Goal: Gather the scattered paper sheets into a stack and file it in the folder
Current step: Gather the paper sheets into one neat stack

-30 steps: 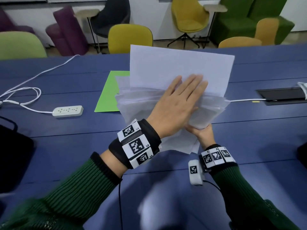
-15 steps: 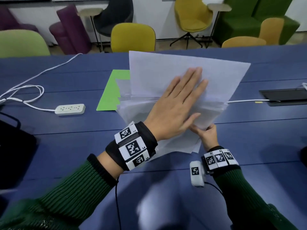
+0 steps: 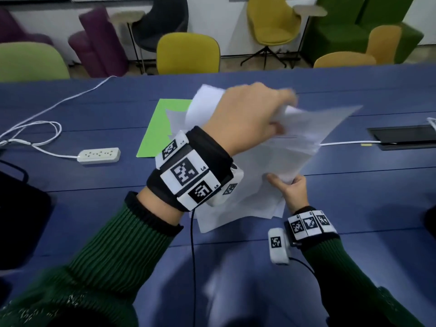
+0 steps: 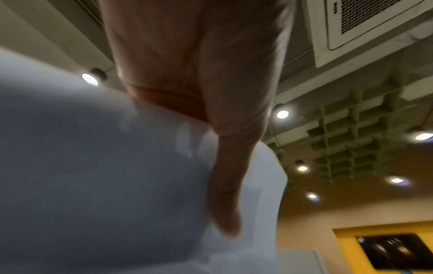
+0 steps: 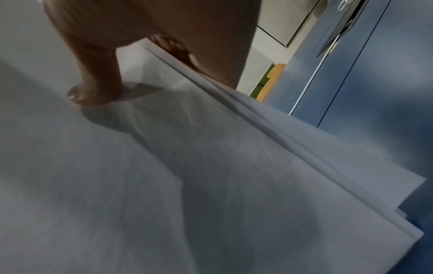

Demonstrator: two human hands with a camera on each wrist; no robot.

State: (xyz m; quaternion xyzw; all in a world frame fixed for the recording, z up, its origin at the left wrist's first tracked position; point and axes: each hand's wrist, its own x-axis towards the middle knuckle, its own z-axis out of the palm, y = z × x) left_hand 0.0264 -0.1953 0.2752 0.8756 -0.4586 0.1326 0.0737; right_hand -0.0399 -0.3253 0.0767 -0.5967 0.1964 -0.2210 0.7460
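An uneven stack of white paper sheets [image 3: 278,161] is held tilted above the blue table [image 3: 354,197]. My left hand [image 3: 250,114] grips the stack's far upper edge, fingers curled over the top sheets; the left wrist view shows the thumb lying against the paper [image 4: 117,185]. My right hand [image 3: 289,187] pinches the stack's near right edge, its thumb on top of the sheets [image 5: 211,185]. A green folder [image 3: 162,128] lies flat on the table behind and left of the stack, partly hidden by the paper.
A white power strip [image 3: 99,155] with looping white cables [image 3: 35,128] lies at the left. A dark tablet [image 3: 403,136] with a white cable sits at the right. A black object [image 3: 21,220] is at the near left edge. Chairs stand beyond the table.
My left hand was flat on the top sheet; it has lifted and curled round the stack's far edge. The sheets have tipped and shifted right. My right hand keeps its pinch.
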